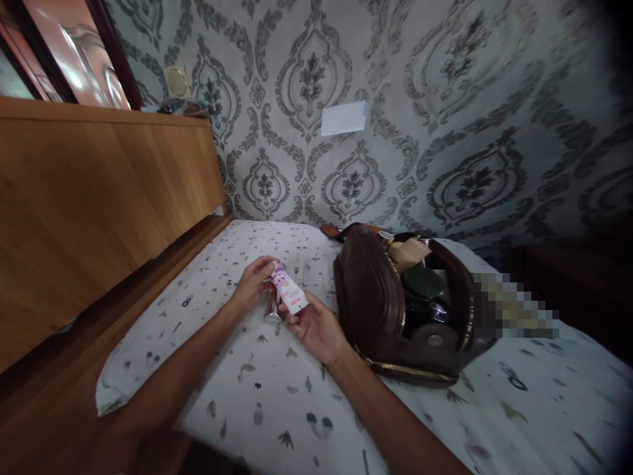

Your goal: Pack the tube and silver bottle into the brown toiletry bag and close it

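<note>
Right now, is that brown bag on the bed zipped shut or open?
Open. The brown bag lies on the bed with its zipper parted, showing a dark green round thing and other items inside.

damask wallpaper | wood headboard | patterned bedsheet | dim light

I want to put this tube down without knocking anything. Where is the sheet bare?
Bare patterned sheet lies below the left hand and right hand, between the forearms, and left toward the wooden headboard. More lies right of and below the open brown bag. It is crowded around the white-and-pink tube and a small shiny item beneath it.
</note>
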`<state>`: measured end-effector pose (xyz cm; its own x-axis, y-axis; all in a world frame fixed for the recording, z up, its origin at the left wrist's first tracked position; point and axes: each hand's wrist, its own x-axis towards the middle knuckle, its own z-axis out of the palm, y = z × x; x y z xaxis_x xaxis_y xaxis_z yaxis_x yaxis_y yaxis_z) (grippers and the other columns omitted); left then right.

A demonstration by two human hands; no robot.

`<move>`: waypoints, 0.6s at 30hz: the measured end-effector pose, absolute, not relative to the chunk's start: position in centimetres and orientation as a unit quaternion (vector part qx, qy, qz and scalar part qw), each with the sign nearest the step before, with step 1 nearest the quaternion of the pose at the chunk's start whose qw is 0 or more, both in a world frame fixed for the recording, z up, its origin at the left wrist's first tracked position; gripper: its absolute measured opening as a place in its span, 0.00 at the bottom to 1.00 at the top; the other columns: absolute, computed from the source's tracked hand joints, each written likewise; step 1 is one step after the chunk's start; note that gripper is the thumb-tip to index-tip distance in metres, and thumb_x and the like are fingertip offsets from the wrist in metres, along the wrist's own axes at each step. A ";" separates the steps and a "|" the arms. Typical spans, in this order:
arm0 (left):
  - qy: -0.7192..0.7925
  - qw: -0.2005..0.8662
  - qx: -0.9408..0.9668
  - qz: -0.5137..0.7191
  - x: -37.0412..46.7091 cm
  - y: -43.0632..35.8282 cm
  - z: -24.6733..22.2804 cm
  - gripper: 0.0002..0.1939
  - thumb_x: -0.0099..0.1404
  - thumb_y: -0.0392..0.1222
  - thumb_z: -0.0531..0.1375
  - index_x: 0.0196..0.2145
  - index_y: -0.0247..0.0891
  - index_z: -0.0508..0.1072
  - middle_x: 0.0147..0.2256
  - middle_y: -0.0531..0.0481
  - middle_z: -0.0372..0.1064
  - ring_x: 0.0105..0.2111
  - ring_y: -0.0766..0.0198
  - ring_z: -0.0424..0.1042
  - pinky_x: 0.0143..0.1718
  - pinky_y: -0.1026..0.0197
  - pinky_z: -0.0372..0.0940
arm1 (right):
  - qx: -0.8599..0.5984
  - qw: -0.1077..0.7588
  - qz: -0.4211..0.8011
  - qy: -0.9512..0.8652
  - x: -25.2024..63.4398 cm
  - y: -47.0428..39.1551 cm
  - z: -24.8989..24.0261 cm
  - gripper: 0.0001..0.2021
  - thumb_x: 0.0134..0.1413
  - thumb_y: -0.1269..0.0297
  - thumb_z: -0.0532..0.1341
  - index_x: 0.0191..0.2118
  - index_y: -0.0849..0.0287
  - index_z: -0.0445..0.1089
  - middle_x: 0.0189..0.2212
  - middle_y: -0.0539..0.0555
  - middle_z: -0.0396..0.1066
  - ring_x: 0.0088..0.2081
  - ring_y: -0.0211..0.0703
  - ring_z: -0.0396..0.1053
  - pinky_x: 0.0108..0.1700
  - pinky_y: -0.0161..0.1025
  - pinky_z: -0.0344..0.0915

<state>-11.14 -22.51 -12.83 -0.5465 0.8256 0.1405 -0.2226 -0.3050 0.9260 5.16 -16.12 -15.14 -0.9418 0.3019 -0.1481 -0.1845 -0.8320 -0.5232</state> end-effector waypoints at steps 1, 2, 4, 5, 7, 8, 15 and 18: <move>0.474 0.349 0.320 0.742 -11.1 -22.5 -12.8 0.21 0.51 0.52 0.71 0.38 0.36 0.74 0.29 0.53 0.67 0.27 0.69 0.68 0.25 0.67 0.61 | -0.111 0.132 0.948 -0.266 5.2 -16.2 -15.2 0.12 0.62 0.59 0.59 0.41 0.64 0.73 0.29 0.58 0.79 0.23 0.34 0.69 0.23 0.27 0.63; 0.475 0.346 0.320 0.743 -11.1 -22.6 -12.7 0.21 0.51 0.52 0.71 0.38 0.36 0.74 0.29 0.54 0.67 0.26 0.69 0.68 0.25 0.68 0.61 | -0.108 0.139 0.946 -0.273 5.2 -16.3 -15.2 0.11 0.61 0.60 0.61 0.41 0.63 0.74 0.29 0.57 0.79 0.24 0.34 0.70 0.23 0.27 0.64; 0.475 0.339 0.320 0.746 -11.0 -22.6 -12.6 0.21 0.52 0.51 0.70 0.38 0.36 0.74 0.29 0.53 0.69 0.26 0.69 0.68 0.25 0.67 0.62 | -0.103 0.154 0.940 -0.287 5.2 -16.4 -15.2 0.11 0.56 0.61 0.65 0.43 0.62 0.74 0.30 0.57 0.79 0.25 0.34 0.71 0.24 0.26 0.64; 0.475 0.339 0.321 0.746 -11.0 -22.7 -12.5 0.21 0.52 0.51 0.70 0.39 0.36 0.74 0.29 0.52 0.70 0.26 0.68 0.69 0.26 0.67 0.63 | -0.101 0.163 0.936 -0.295 5.2 -16.5 -15.2 0.13 0.54 0.62 0.67 0.43 0.61 0.73 0.31 0.56 0.79 0.26 0.34 0.72 0.24 0.26 0.64; 0.470 0.342 0.323 0.747 -11.0 -22.7 -12.5 0.20 0.53 0.50 0.70 0.39 0.36 0.74 0.31 0.50 0.73 0.29 0.66 0.71 0.29 0.65 0.65 | -0.100 0.180 0.929 -0.309 5.2 -16.7 -15.2 0.16 0.49 0.62 0.71 0.44 0.60 0.74 0.31 0.55 0.79 0.27 0.34 0.73 0.24 0.25 0.63; 0.466 0.345 0.324 0.747 -11.1 -22.8 -12.5 0.20 0.53 0.50 0.70 0.40 0.36 0.73 0.32 0.49 0.74 0.30 0.65 0.72 0.31 0.65 0.66 | -0.102 0.187 0.926 -0.313 5.2 -16.7 -15.2 0.17 0.47 0.62 0.72 0.44 0.60 0.74 0.31 0.55 0.79 0.27 0.34 0.73 0.24 0.25 0.64; 0.429 0.382 0.369 0.731 -11.2 -23.4 -12.1 0.18 0.59 0.45 0.67 0.45 0.37 0.72 0.44 0.42 0.76 0.42 0.58 0.76 0.43 0.59 0.67 | -0.125 0.228 0.918 -0.300 5.0 -16.4 -15.3 0.16 0.43 0.62 0.74 0.40 0.61 0.76 0.30 0.51 0.79 0.27 0.31 0.73 0.24 0.24 0.66; 0.413 0.392 0.379 0.729 -11.1 -23.5 -11.9 0.17 0.60 0.44 0.66 0.45 0.37 0.72 0.45 0.42 0.75 0.44 0.57 0.75 0.47 0.57 0.66 | -0.130 0.236 0.918 -0.290 4.9 -16.3 -15.4 0.18 0.42 0.67 0.75 0.41 0.61 0.75 0.32 0.53 0.79 0.29 0.33 0.76 0.25 0.24 0.68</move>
